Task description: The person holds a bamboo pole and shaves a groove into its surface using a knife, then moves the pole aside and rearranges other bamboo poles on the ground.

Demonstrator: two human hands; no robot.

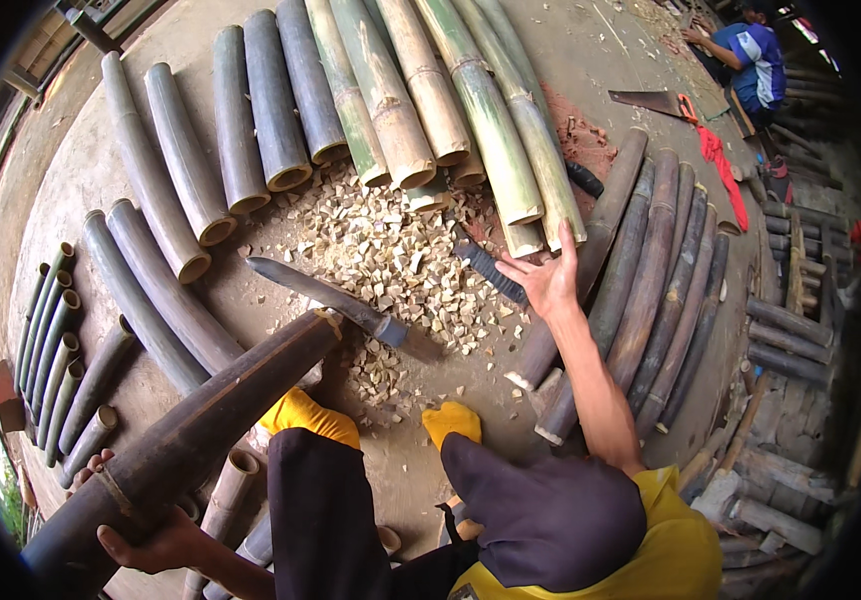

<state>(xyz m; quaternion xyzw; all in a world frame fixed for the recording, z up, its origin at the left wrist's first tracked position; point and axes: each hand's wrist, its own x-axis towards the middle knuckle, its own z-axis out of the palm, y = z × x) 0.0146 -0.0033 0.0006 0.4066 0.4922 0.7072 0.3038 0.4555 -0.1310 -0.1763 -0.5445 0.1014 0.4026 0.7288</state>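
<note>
A thick dark bamboo pole [205, 425] slants across the lower left, its cut end pointing up and right. My left hand [165, 540] grips it near the lower end, the fingers wrapped round its underside. My right hand [550, 283] is open with fingers spread and holds nothing. Its fingertips are at the lower end of a pale green bamboo pole [560, 200]; whether they touch it I cannot tell. Just past the dark pole's end is a curved blade [310, 290], its handle blurred. Beside my right hand lies a black ribbed grip [490, 270].
Bamboo chips [400, 255] cover the ground ahead. Dark bamboo poles [665, 260] lie at right, with short bamboo pieces [50, 350] at left. A handsaw [650, 102] and red cloth [720, 175] lie farther off. Another person [755, 60] is at the far right.
</note>
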